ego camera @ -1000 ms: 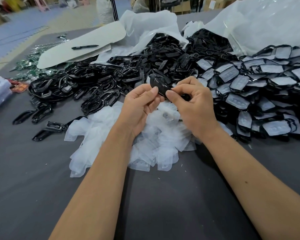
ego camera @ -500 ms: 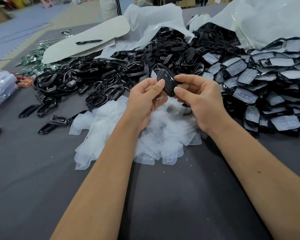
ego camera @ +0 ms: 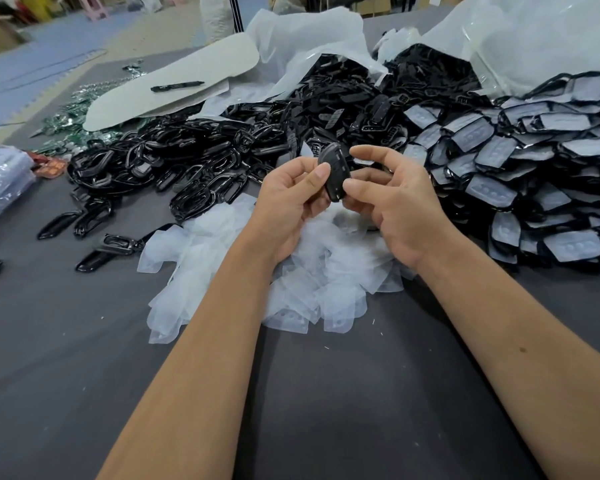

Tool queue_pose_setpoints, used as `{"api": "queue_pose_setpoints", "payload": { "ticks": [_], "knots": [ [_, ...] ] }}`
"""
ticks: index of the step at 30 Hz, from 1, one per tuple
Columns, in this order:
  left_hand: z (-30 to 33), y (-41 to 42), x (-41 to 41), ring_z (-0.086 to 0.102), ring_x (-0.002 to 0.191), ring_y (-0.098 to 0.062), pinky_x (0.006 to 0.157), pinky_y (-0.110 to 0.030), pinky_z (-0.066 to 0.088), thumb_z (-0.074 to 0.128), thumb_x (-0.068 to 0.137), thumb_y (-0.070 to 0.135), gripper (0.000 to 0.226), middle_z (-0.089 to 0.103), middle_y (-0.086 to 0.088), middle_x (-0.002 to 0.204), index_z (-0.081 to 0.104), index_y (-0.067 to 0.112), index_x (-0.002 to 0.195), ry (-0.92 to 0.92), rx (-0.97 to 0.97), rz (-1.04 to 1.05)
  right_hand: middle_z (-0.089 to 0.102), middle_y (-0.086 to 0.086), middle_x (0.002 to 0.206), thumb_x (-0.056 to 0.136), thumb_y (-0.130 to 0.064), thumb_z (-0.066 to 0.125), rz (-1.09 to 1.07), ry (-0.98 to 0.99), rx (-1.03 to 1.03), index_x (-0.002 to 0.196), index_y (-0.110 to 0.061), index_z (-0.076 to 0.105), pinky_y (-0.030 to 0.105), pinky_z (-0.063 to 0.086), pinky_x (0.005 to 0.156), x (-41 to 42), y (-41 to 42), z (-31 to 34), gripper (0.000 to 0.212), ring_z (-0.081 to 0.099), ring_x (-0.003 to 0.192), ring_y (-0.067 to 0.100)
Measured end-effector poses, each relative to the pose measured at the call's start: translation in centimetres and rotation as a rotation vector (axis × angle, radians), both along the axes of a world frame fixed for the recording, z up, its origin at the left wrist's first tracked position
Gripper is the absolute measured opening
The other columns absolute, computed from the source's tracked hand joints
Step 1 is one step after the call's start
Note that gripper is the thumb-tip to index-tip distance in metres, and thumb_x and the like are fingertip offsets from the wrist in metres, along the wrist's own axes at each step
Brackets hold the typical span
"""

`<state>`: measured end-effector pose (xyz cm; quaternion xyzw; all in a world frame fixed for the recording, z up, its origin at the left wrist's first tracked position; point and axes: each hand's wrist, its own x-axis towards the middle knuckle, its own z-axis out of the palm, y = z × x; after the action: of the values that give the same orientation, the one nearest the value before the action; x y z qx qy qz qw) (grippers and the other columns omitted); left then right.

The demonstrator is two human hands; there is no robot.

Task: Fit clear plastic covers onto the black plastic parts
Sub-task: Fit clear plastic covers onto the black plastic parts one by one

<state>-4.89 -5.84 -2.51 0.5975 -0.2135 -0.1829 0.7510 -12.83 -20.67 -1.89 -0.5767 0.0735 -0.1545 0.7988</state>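
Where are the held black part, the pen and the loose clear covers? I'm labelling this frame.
held black part (ego camera: 334,174): head view, middle of its face, between both hands.
pen (ego camera: 176,86): head view, mid-barrel, on the pale board.
loose clear covers (ego camera: 326,289): head view, middle of the heap under the wrists.

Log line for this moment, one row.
left hand: holds black part | right hand: pinches part | covers: piled below

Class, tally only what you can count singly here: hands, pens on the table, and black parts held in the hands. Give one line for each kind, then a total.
Hands: 2 (left hand, right hand)
Pen: 1
Black part, held: 1
Total: 4
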Motion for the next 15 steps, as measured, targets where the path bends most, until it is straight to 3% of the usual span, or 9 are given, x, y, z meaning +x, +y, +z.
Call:
{"api": "queue_pose_setpoints", "payload": {
  "ticks": [4, 11, 15],
  "knots": [
    [0.16, 0.02, -0.27, 0.054, 0.060, -0.004, 0.056, -0.014, 0.045, 0.053, 0.106, 0.005, 0.020, 0.066, 0.003, 0.071, 0.064, 0.008, 0.089, -0.021, 0.022, -0.029, 0.075, 0.006, 0.085, 0.093, 0.010, 0.067, -0.019, 0.031, 0.113, 0.126, -0.003, 0.065, 0.026, 0.059, 0.073, -0.02, 0.03, -0.04, 0.035, 0.074, 0.079, 0.016],
    [0.69, 0.34, -0.47, 0.050, 0.061, -0.005, 0.059, -0.015, 0.044, 0.048, 0.107, 0.005, 0.021, 0.064, 0.000, 0.072, 0.062, 0.006, 0.092, -0.005, -0.020, -0.098, 0.075, 0.015, 0.093, 0.089, 0.014, 0.067, 0.013, -0.022, 0.109, 0.120, -0.004, 0.068, 0.030, 0.060, 0.076, -0.28, 0.10, -0.07, 0.035, 0.075, 0.085, 0.023],
    [0.87, 0.53, -0.42, 0.049, 0.061, -0.006, 0.062, -0.016, 0.045, 0.048, 0.107, 0.006, 0.018, 0.059, -0.005, 0.078, 0.062, 0.004, 0.096, -0.019, -0.047, -0.124, 0.072, 0.012, 0.088, 0.087, 0.013, 0.069, 0.040, -0.078, 0.100, 0.117, -0.008, 0.067, 0.030, 0.060, 0.077, -0.31, 0.06, -0.03, 0.036, 0.074, 0.083, 0.022]
  ]
}}
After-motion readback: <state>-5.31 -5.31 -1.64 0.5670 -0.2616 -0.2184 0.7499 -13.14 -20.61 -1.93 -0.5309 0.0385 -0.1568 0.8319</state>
